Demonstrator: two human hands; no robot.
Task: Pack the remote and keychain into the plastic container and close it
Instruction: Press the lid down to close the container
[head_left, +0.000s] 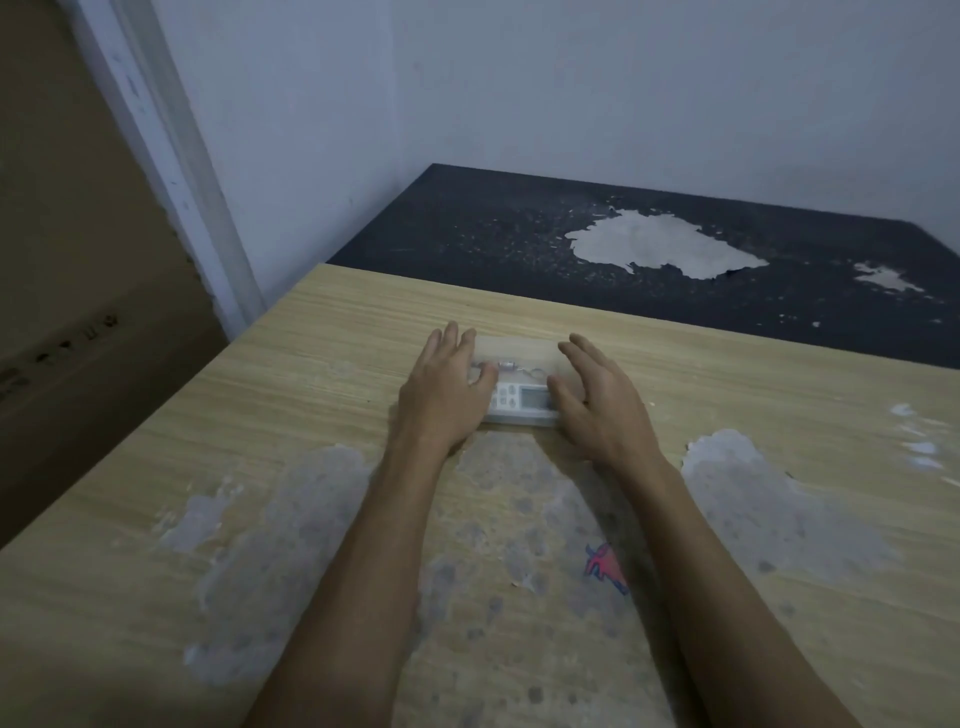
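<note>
Both hands are down on the one plastic container (511, 358), one at each end. The left hand (447, 384) lies flat over its left end, thumb reaching onto the top. The right hand (597, 395) braces the right end, fingers spread and not curled around anything. I'd guess that's to steady it while the lid gets pressed shut; whether the lid has seated, I can't tell. Between the hands sit one white remote (522, 401) and, just beyond it, one keychain (511, 368), seemingly inside. The worn surface (311, 467) carries nothing else nearby.
</note>
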